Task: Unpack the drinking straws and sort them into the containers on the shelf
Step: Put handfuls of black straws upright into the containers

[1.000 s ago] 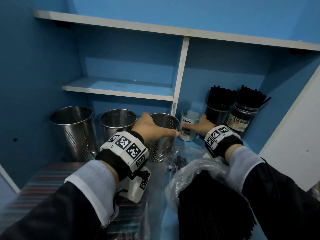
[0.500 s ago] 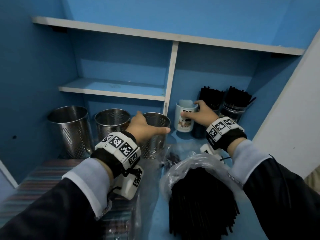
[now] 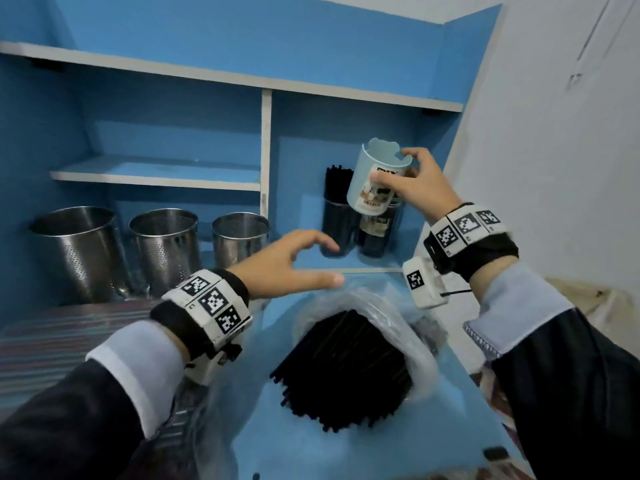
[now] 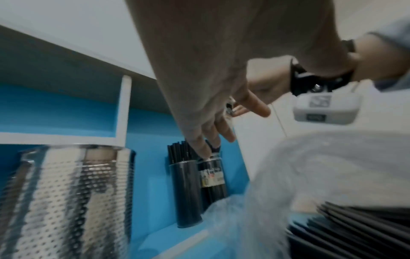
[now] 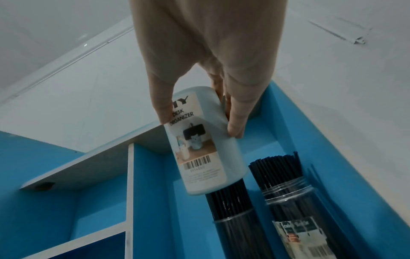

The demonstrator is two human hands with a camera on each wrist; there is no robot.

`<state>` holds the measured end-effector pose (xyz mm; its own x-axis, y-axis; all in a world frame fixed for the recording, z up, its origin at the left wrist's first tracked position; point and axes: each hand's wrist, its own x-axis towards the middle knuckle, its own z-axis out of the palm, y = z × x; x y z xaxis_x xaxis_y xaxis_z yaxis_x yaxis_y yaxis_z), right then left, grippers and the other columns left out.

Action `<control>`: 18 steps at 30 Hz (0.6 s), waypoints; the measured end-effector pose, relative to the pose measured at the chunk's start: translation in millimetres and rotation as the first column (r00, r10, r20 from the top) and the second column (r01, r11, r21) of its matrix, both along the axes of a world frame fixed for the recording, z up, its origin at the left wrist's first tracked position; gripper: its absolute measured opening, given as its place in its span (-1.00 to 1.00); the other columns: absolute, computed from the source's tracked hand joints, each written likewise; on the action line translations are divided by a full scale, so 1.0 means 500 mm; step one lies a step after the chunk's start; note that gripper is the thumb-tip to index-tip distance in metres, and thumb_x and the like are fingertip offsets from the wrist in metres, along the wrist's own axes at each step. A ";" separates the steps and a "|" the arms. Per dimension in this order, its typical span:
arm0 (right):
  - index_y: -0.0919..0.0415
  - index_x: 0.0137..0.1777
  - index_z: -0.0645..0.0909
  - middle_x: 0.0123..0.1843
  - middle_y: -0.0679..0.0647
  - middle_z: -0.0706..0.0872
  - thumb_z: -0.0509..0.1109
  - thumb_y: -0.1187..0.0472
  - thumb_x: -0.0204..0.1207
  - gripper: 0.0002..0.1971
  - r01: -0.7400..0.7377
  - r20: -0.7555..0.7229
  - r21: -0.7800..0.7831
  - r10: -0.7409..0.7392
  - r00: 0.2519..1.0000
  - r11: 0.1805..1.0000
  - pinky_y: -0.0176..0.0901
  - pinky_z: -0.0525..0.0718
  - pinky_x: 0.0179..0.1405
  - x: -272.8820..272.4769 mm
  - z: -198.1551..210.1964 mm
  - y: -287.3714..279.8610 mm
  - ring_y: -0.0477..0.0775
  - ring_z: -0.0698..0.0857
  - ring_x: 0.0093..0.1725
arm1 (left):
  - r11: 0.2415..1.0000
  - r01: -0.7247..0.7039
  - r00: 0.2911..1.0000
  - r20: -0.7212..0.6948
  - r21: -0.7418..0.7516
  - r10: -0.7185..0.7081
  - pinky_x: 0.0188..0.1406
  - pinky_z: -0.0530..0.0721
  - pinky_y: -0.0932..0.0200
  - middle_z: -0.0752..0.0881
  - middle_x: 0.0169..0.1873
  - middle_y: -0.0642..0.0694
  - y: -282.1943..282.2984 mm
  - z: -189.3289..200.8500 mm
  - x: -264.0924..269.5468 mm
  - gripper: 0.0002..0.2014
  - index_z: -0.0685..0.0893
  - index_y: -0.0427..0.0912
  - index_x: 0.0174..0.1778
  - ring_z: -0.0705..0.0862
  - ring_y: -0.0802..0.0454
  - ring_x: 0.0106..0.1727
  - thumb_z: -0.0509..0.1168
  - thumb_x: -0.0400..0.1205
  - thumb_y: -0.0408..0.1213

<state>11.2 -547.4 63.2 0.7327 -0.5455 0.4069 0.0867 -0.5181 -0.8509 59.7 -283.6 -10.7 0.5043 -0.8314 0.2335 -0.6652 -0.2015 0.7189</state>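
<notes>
- Pale-blue desk organizer [image 3: 377, 181] is gripped by right hand [image 3: 420, 187], held tilted above straw jars [image 3: 341, 216] on shelf.
- Left hand [image 3: 287, 263] is spread, holding nothing, above bagged black straws [image 3: 346, 368] on blue surface.

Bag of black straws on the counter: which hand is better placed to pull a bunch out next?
Probably the left hand: it hovers open just above the bag of black straws and holds nothing. The right hand grips the pale blue desk organizer, lifted near the shelf.
</notes>
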 end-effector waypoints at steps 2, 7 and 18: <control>0.00 0.33 0.44 0.08 0.02 0.72 0.68 -0.05 0.25 -0.31 0.011 -0.001 -0.003 -0.011 1.000 1.000 -0.22 0.67 -0.15 -0.025 0.004 0.000 -0.07 0.73 0.00 | 0.953 0.178 0.982 0.021 0.243 -0.189 0.54 0.30 0.18 0.48 0.40 0.18 -0.019 -0.016 -0.027 -0.53 0.58 0.24 0.29 0.41 0.24 0.48 0.53 0.47 0.07; 0.09 0.38 0.42 0.15 0.12 0.71 0.68 0.07 0.31 -0.31 0.029 -0.018 0.043 -0.028 0.999 0.999 -0.14 0.73 0.05 -0.100 0.002 -0.003 -0.01 0.74 0.08 | 0.946 0.171 0.965 0.146 0.277 -0.217 0.44 0.39 0.13 0.56 0.26 -0.03 -0.071 -0.049 -0.049 -0.74 0.57 0.04 0.05 0.51 0.01 0.33 0.46 0.57 -0.33; 0.07 0.39 0.40 0.20 0.13 0.70 0.66 0.10 0.34 -0.33 0.127 -0.097 0.062 -0.121 0.988 0.990 -0.24 0.65 0.01 -0.248 -0.066 -0.011 0.02 0.72 0.15 | 0.989 -0.124 0.954 0.284 0.081 0.096 -0.19 0.35 0.19 0.65 -0.21 -0.07 -0.087 -0.031 -0.040 -0.72 0.57 -0.05 -0.24 0.50 -0.04 -0.21 0.15 0.58 -0.55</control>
